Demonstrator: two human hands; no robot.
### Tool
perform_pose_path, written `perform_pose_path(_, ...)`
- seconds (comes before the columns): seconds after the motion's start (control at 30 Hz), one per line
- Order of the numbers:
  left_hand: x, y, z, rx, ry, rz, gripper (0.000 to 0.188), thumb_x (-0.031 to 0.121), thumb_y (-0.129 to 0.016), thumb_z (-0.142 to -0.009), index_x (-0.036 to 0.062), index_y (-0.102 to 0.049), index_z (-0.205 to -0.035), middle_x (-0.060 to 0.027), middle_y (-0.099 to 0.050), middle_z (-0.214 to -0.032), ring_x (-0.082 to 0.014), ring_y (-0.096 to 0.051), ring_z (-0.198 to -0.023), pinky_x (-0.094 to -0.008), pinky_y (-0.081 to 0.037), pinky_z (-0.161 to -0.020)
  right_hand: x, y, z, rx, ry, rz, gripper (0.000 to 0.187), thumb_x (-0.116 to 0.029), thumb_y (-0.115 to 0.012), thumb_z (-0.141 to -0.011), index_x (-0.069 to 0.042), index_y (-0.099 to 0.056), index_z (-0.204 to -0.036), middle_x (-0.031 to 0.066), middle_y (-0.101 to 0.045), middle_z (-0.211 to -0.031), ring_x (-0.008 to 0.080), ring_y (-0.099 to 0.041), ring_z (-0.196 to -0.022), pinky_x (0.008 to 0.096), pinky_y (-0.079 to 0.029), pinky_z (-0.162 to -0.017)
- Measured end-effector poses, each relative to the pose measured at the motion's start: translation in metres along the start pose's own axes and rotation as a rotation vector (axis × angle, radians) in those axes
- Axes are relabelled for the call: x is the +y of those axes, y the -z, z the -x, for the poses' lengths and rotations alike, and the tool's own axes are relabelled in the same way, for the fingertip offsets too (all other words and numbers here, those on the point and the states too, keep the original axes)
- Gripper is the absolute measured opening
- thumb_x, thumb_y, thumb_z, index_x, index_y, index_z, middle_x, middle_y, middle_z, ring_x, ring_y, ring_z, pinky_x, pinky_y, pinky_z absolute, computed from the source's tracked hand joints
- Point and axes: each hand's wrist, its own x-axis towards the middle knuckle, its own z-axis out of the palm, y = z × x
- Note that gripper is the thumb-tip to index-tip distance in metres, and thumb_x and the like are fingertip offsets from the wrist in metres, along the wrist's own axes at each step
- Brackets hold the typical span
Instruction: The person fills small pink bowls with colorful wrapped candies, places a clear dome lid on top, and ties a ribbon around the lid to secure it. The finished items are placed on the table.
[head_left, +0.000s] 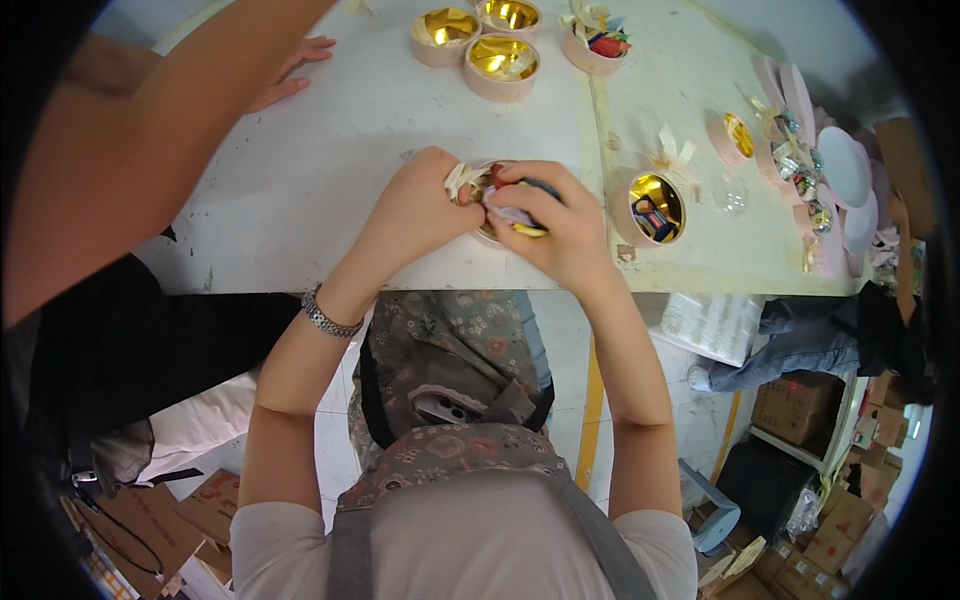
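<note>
Both my hands work over a round pink box (487, 236) near the table's front edge and hide most of it. My left hand (425, 215) is closed at the box's left side, its fingertips by a cream ribbon bow (460, 182); what they grip is hidden. Curled over the box from the right, my right hand (560, 220) holds a bunch of small wrapped packets (512, 212) in red, pale lilac, dark blue and yellow. Just right of it stands another pink box (650, 208), lined in gold, with dark packets inside and a ribbon bow (675, 150) behind.
Several gold-lined pink boxes (502, 68) and a filled one (594, 45) stand farther back. A clear plastic dome (732, 192) and a row of filled boxes (800, 180) lie right. Another person's arm (190, 130) crosses the table at left.
</note>
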Motion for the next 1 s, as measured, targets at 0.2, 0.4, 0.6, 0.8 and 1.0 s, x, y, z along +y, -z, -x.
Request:
perform_pose_path(0.2, -0.017, -0.010, -0.008, -0.069, -0.009, 0.823, 0.019, 0.011, -0.066, -0.078, -0.0043, -0.065, -0.090, -0.0047, -0.064, -0.089, -0.0158, -0.060, -0.075, -0.0286, -0.048, -0.069, -0.026, 0.000, -0.003, -0.134, -0.216, 0.098, 0.037, -0.018, -0.081, -0.072, -0.008, -0.062, -0.103, 0.0087, -0.060, -0.103, 0.0280, -0.064, -0.092, 0.0375, -0.053, -0.074)
perform_pose_path(0.4, -0.027, -0.015, -0.027, -0.203, 0.018, 1.109, 0.020, 0.015, -0.061, -0.089, -0.0049, -0.066, -0.091, -0.0023, -0.065, -0.083, -0.0066, -0.055, -0.073, -0.0233, -0.043, -0.065, -0.023, -0.014, 0.006, -0.008, -0.185, 0.240, 0.055, -0.021, -0.082, -0.071, -0.003, -0.056, -0.115, 0.0106, -0.060, -0.102, 0.0341, -0.059, -0.102, 0.0393, -0.051, -0.083)
perform_pose_path(0.6, -0.015, -0.007, -0.032, 0.057, -0.025, 0.490, 0.030, 0.025, -0.058, -0.095, -0.0027, -0.066, -0.087, -0.0018, -0.062, -0.075, -0.0080, -0.052, -0.070, -0.0258, -0.043, -0.064, -0.029, -0.002, 0.005, -0.015, -0.290, -0.046, 0.070, -0.021, -0.085, -0.065, -0.001, -0.054, -0.124, 0.0140, -0.060, -0.116, 0.0364, -0.060, -0.101, 0.0405, -0.048, -0.090)
perform_pose_path(0.8, -0.008, -0.006, -0.017, 0.321, -0.291, -0.004, 0.032, 0.027, -0.054, -0.097, -0.0025, -0.061, -0.086, -0.0088, -0.052, -0.073, -0.0169, -0.057, -0.071, -0.0317, -0.046, -0.066, -0.016, 0.017, 0.013, 0.081, -0.342, -0.113, 0.060, -0.022, -0.084, -0.069, -0.005, -0.059, -0.122, 0.0119, -0.062, -0.116, 0.0316, -0.057, -0.106, 0.0387, -0.048, -0.090)
perform_pose_path(1.0, -0.019, -0.002, -0.018, -0.075, 0.169, 1.010, 0.031, 0.028, -0.055, -0.098, -0.0003, -0.067, -0.094, -0.0040, -0.064, -0.087, -0.0097, -0.058, -0.074, -0.0267, -0.048, -0.068, -0.016, 0.002, -0.006, 0.019, -0.215, 0.057, 0.030, -0.015, -0.079, -0.073, -0.006, -0.070, -0.101, 0.0066, -0.066, -0.105, 0.0260, -0.059, -0.096, 0.0358, -0.050, -0.082)
